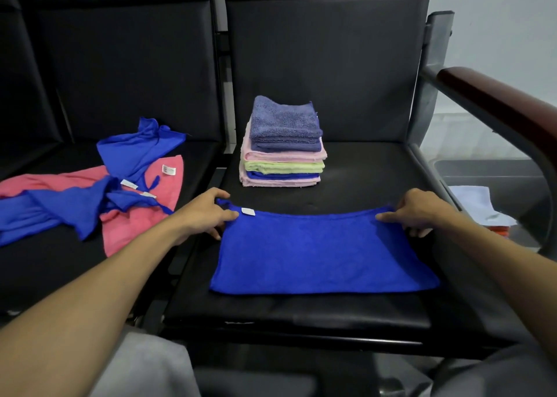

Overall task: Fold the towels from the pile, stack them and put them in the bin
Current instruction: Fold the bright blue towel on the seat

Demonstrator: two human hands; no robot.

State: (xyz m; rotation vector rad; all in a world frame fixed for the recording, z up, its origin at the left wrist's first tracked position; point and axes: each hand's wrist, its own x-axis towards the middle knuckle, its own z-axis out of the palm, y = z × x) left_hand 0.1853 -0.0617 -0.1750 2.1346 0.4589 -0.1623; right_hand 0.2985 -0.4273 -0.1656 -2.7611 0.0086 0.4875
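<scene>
**Blue towel spread flat, both far corners pinched**

Head view: I have the blue towel (322, 255) lying flat on the black seat (376, 167) in front of me, apparently already doubled once, its near edge toward me. My left hand (205, 213) pinches the far left corner beside the white tag (248, 212), thumb on top and fingers curled under the edge. My right hand (417, 211) grips the far right corner the same way. Neither hand is free.

I judge this cloth as thin, light and completely limp: it sags between my hands along the far edge and will not hold a shape by itself. It looks like microfibre, so it should cling a little to the seat instead of sliding. The corners are the right place to hold it, because grabbing mid-edge would bunch it.

Counting: the folded stack (281, 143) just behind the towel shows about six layers, namely lilac on top, then pink, green, blue and pink at the bottom; the exact number is hard to tell. The unfolded pile (90, 191) on the left seat holds at least two blue and one coral-pink towel, tangled together. The bin (482, 170), I think, is the grey container low at the right.
</scene>
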